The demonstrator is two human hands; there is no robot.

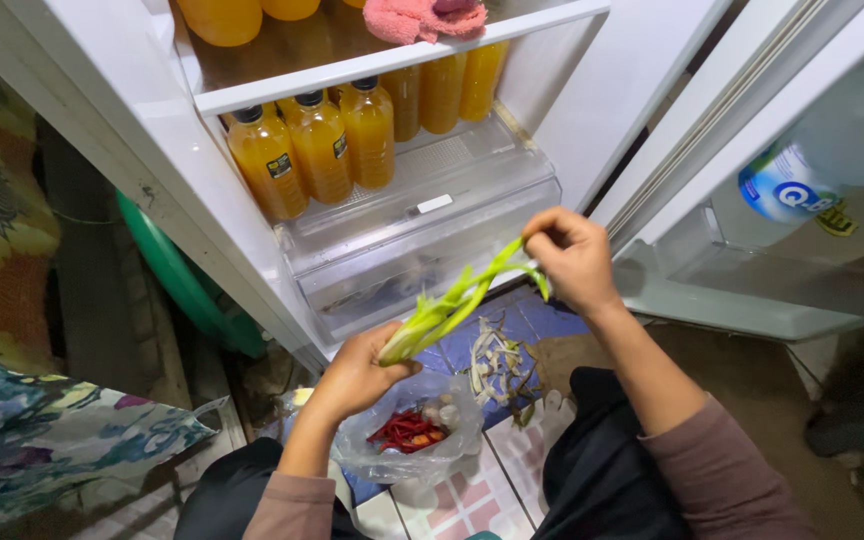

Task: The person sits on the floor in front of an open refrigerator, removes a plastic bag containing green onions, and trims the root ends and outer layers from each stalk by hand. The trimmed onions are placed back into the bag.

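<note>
Head view: dark-clad knees and two mauve sleeves fill the lower edge. Between the knees, a clear plastic bag (414, 432) sits on the patterned tile floor (472, 500), holding red chillies (404, 428) and some pale bulbs that are hard to identify. Dry vegetable trimmings (497, 362) lie on the floor just beyond the bag.

An open fridge stands ahead. Its clear crisper drawer (422, 235) is closed; contents behind the frosted front cannot be made out. Bottles of orange liquid (317, 145) stand in rows on the shelf above, and more are cut off at the top edge beside a pink cloth (422, 15). The fridge door (802, 210) at right holds a large water bottle, partly cut off. A green basin (187, 280) is half hidden behind the fridge's left wall.

A bunch of green onion stalks (452, 305) spans both hands above the bag. The left hand (357, 375) is closed around the pale base end. The right hand (572, 255) pinches the leaf tips, which fold over below its fingers.
</note>
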